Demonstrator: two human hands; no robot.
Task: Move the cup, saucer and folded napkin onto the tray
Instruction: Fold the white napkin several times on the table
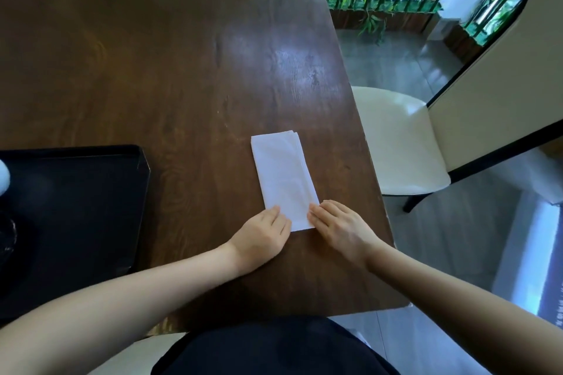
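Note:
A white folded napkin (281, 175) lies flat on the dark wooden table (170, 70), a long rectangle pointing away from me. My left hand (262, 236) rests palm down at its near left corner, fingertips touching the cloth. At the near right corner my right hand (338, 225) lies the same way, fingers on the cloth edge. The black tray (91, 189) sits to the left of the napkin. A white rounded object (3, 175), cut off by the left frame edge, stands on the tray. I cannot tell whether it is the cup.
The table's right edge runs close to the napkin. A cream chair (399, 143) stands just beyond that edge, with another chair back at the far side. Green bamboo plants and a planter fill the background.

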